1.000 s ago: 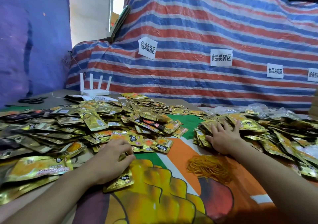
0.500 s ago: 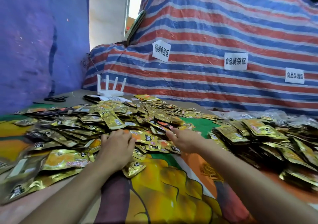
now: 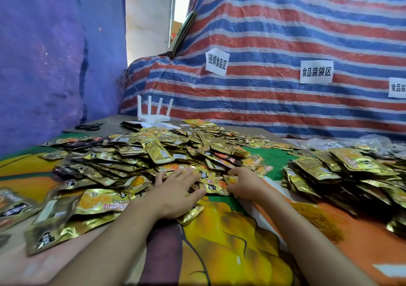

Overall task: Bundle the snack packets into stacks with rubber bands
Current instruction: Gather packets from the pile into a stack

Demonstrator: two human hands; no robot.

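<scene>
- Gold packets (image 3: 140, 160) lie in a big loose heap on the left part of the table, and both hands are at its near edge.
- Left hand (image 3: 175, 194) lies flat and spread on the packets, not closed on any.
- Right hand (image 3: 247, 183) curls over a few packets; I cannot tell if it pinches one.
- Shiny packets look slippery, so a stack may slide apart when it is picked up.
- One packet (image 3: 190, 214) sits near the left wrist and could get knocked away.
- Rubber bands (image 3: 316, 216) look blurry, near the right arm, which could sweep them.
- Done bundles (image 3: 329, 171) sit well apart on the right; loose ones could mix in.
</scene>
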